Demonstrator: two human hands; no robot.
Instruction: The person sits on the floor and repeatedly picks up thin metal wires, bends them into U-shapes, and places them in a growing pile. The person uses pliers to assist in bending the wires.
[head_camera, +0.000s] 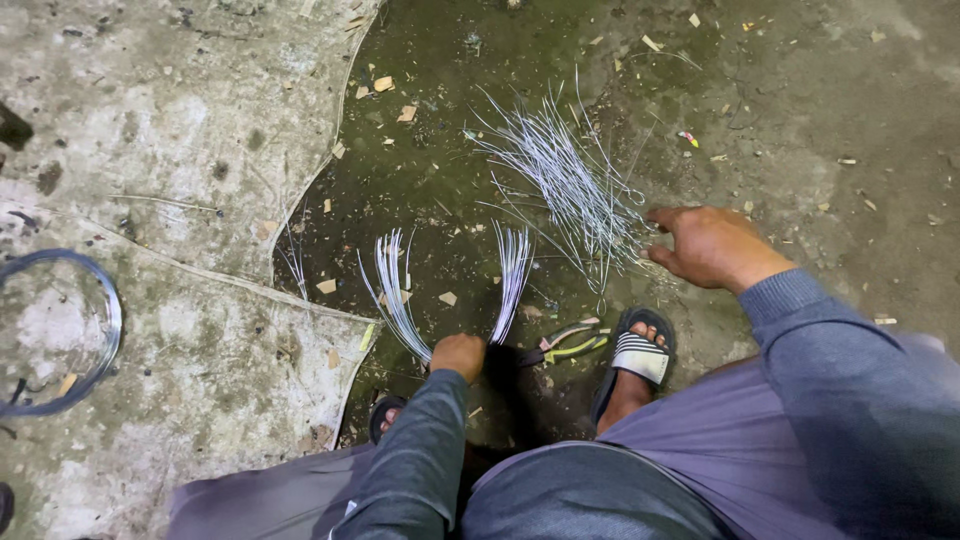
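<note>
My left hand is closed around a folded bundle of thin silvery wires, whose two ends fan upward on either side of the fist. My right hand reaches forward with its fingers curled at the near edge of a loose pile of wire pieces lying on the dirty concrete floor. I am squatting, with my sandalled right foot just below that hand.
Pliers with yellow-green handles lie on the floor between my hands, by the sandal. A coil of wire rests at the far left. Grey sheets cover the left floor. Small wood chips and debris are scattered about.
</note>
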